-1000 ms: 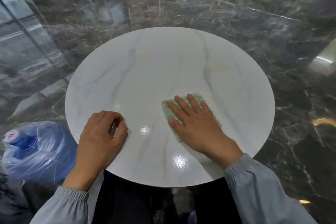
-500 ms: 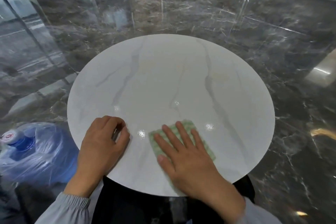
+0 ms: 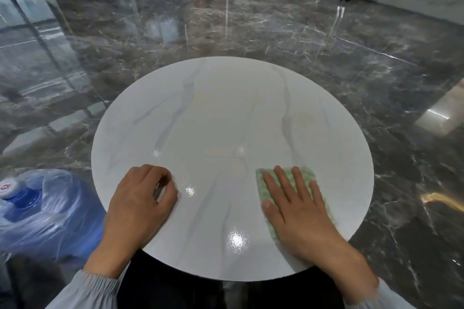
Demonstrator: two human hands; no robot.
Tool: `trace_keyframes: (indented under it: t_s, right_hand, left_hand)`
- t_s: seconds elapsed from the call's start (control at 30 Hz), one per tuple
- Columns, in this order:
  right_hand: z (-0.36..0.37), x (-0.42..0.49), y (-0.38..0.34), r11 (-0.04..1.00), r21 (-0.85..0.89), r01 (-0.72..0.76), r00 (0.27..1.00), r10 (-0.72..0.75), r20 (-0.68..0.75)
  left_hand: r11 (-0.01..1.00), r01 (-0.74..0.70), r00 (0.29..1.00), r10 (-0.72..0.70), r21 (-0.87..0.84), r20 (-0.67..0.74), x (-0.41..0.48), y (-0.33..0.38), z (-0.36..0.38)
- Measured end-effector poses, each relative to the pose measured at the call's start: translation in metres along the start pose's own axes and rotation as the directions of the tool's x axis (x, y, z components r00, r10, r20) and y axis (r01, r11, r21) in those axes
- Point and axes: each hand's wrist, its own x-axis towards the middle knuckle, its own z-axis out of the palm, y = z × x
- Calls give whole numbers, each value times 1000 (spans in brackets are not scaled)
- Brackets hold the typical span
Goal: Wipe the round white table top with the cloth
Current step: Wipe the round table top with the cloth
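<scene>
Much of the table top (image 3: pixel 226 113) beyond the fingertips seems left to wipe, while the right hand (image 3: pixel 298 211) presses the green cloth (image 3: pixel 305 173) flat under its straight fingers and the left hand (image 3: pixel 140 204) rests with fingers curled, holding nothing.

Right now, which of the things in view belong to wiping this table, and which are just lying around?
Part of the job:
- round white table top
- green cloth, flat on the table
- right hand, pressing the cloth with straight fingers
- left hand, resting on the table, fingers curled

Just lying about:
- blue water jug in clear wrap, on the floor at the left
</scene>
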Motion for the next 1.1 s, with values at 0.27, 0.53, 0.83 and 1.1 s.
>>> trace_keyframes:
  t_s: [0.27,0.53,0.83,1.1]
  right_hand:
    - [-1,53,-80,954,45,296,955,-295,-28]
    - [-40,124,-32,989,100,110,994,-112,10]
    - [5,6,-19,989,-42,141,987,-143,-67]
    - [-4,65,-93,926,33,377,926,-378,3]
  left_hand:
    - [1000,-25,1000,25,-10,-11,0,2,-5]
    - [999,28,1000,-28,-36,7,-1,1,-5]
    - [1000,3,1000,-3,0,17,0,-1,-2]
    - [1000,3,1000,-3,-10,5,1,1,-5]
